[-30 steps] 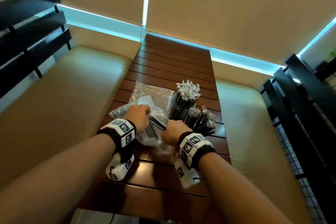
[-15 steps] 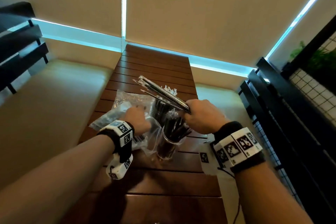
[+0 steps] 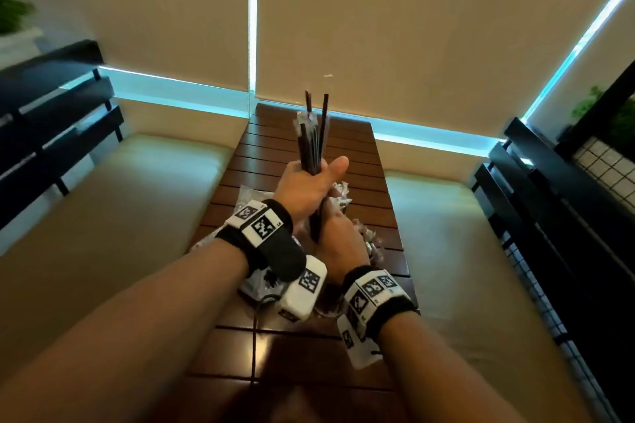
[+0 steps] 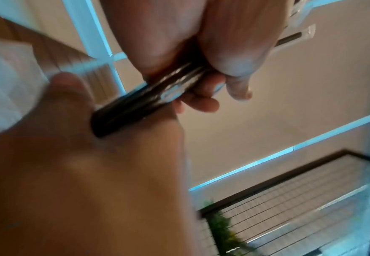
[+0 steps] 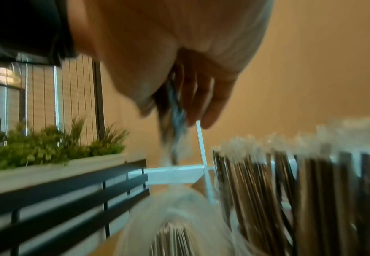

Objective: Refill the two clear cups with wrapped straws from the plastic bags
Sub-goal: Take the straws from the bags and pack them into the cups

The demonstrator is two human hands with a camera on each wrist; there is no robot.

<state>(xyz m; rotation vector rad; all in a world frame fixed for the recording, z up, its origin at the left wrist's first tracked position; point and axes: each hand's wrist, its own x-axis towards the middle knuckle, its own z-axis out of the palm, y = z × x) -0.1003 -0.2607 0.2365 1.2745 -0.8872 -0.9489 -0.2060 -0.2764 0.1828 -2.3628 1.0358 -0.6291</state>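
My left hand (image 3: 309, 182) grips a bundle of black wrapped straws (image 3: 314, 140) and holds it upright above the wooden table (image 3: 357, 147). My right hand (image 3: 338, 244) sits just below it, fingers curled round the bundle's lower end (image 4: 149, 97). Both clear cups are mostly hidden behind my hands in the head view; only wrapper tips (image 3: 340, 192) show. In the right wrist view the cups (image 5: 256, 190) stand packed with dark straws, just right of my fingers (image 5: 203, 107). A crumpled plastic bag (image 5: 179, 216) lies beneath.
Cushioned benches run along both sides of the table, left (image 3: 120, 216) and right (image 3: 446, 233). Black slatted backs stand at the left (image 3: 51, 96) and right (image 3: 549, 199). A planter with green plants (image 5: 48, 147) sits behind the right rail. Blinds cover the windows ahead.
My right hand lifted the straws out of the bag. My left hand left the bag and took the bundle, now upright, and my right hand dropped to its lower end.
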